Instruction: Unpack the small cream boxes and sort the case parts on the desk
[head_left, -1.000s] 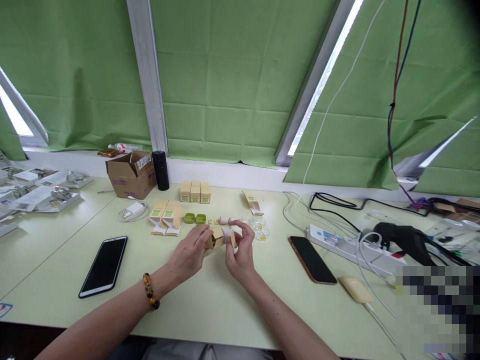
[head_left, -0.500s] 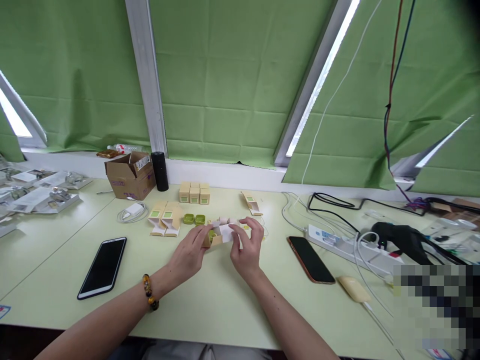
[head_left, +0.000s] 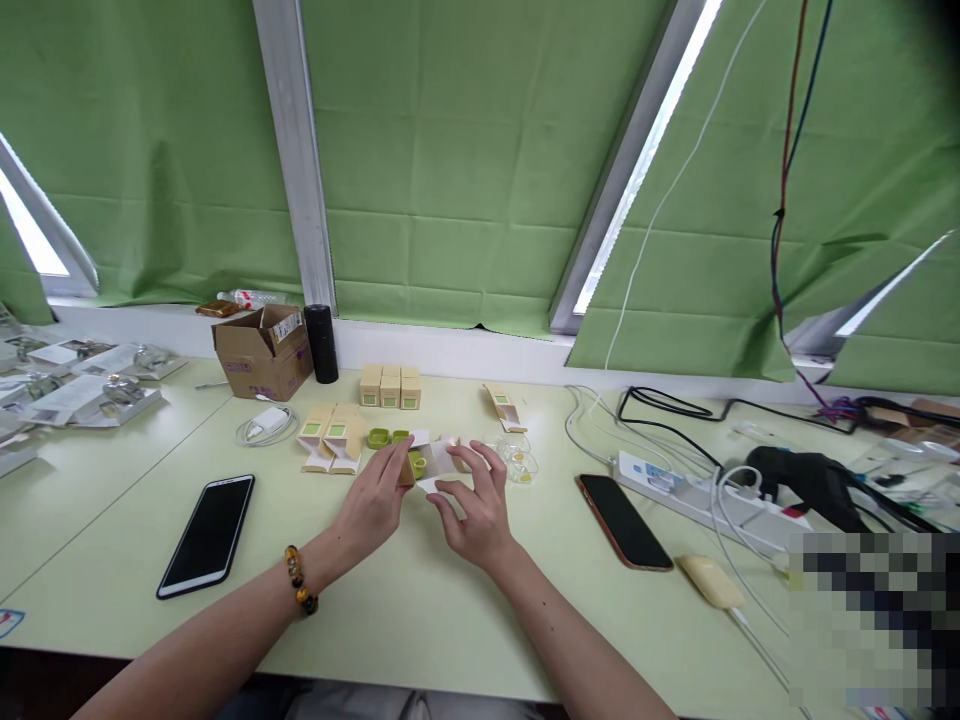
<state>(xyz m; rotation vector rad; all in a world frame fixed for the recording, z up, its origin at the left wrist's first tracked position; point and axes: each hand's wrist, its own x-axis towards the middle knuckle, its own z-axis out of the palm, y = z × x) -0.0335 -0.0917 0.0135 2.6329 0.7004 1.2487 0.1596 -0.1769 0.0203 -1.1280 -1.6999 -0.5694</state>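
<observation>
My left hand [head_left: 375, 492], a beaded bracelet at its wrist, is closed round the side of a small cardboard box [head_left: 406, 472]. The box lies open toward the right, its white inner flaps [head_left: 444, 462] spread. A green piece [head_left: 418, 464] shows inside. On the box's right side, my right hand [head_left: 478, 500] has its fingertips and thumb closed on the flaps. Just behind the left hand sit small green square containers [head_left: 378, 438]. Two opened cardboard boxes [head_left: 345, 445] stand to the left. Clear plastic pieces [head_left: 519, 460] lie right of the right hand.
Three closed small boxes [head_left: 390, 387] stand at the back, with another opened box [head_left: 502, 406] to their right. Phones lie at left [head_left: 208, 535] and right [head_left: 624, 522]. Beyond are a carton [head_left: 262, 360], a black cylinder [head_left: 321, 343], a charger [head_left: 266, 422] and a power strip [head_left: 694, 500].
The box has turned and its white flaps have opened wider. My right hand has shifted slightly left and down. The clear plastic pieces beside it are now more visible.
</observation>
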